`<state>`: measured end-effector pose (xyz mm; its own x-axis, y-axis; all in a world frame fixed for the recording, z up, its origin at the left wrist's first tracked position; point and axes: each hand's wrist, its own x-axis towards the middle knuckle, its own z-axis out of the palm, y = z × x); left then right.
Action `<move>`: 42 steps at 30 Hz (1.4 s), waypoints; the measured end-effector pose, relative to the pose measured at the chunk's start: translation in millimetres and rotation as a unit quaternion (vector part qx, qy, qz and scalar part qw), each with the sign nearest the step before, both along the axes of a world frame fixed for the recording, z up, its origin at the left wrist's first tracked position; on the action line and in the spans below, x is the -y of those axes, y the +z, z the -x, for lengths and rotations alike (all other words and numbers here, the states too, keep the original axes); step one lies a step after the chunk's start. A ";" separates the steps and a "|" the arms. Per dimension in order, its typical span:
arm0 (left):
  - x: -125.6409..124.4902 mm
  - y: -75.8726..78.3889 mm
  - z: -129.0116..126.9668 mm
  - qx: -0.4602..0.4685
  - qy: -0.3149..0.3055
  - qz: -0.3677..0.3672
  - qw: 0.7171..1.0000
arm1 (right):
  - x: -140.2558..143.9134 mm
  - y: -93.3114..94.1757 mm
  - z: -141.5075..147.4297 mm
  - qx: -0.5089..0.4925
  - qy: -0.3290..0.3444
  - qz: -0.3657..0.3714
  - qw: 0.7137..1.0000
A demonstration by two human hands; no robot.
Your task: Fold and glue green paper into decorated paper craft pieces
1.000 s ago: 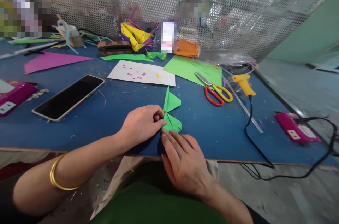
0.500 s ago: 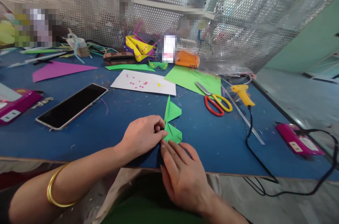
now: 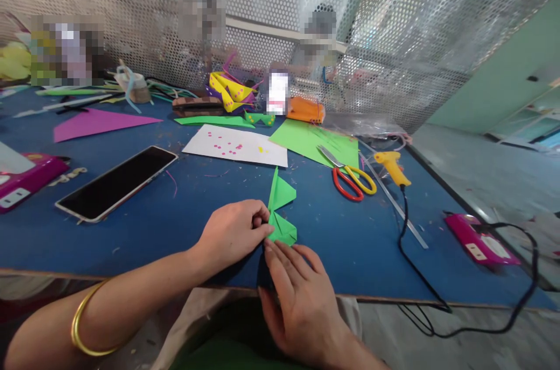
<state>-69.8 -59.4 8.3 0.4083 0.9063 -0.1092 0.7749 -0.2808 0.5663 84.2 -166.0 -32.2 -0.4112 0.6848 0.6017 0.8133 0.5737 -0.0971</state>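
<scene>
**Both hands on the green fold**

I have my left hand (image 3: 234, 233) curled over the green paper (image 3: 280, 212), thumb and fingertips pinched shut on its left edge where the two folded flaps meet. My right hand (image 3: 301, 294) lies flat with fingers together, the tips pressing on the paper's near corner, not gripping anything. The paper sits on the blue table (image 3: 175, 212) close to the near edge, one pointed flap reaching away from me, the other lying toward my right hand. A gold bangle (image 3: 85, 323) rings my left forearm.

Left of my hands, well apart, a phone (image 3: 116, 183) lies face up, and a pink box (image 3: 26, 174) sits at the far left. Beyond the fold is a white sheet (image 3: 236, 145) with small pink dots, then a larger green sheet (image 3: 315, 139). Scissors (image 3: 350, 174) with red and yellow handles rest partly on that sheet. Just right of them lies a yellow glue gun (image 3: 391, 163), its black cord running off the table's near edge. A purple triangle (image 3: 96, 124) lies far left.
</scene>
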 end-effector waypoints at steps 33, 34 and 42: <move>0.6 -1.4 1.2 0.010 -0.016 -0.020 1.000 | 8.2 -0.1 -8.6 -0.059 -0.054 0.010 0.997; 0.7 -1.4 1.4 0.009 -0.015 -0.021 1.000 | 8.0 -0.1 -9.4 -0.061 -0.052 0.009 0.997; 2.0 -1.2 1.2 0.014 -0.012 -0.023 1.000 | 12.1 -3.4 -12.8 -0.054 -0.077 -0.022 0.995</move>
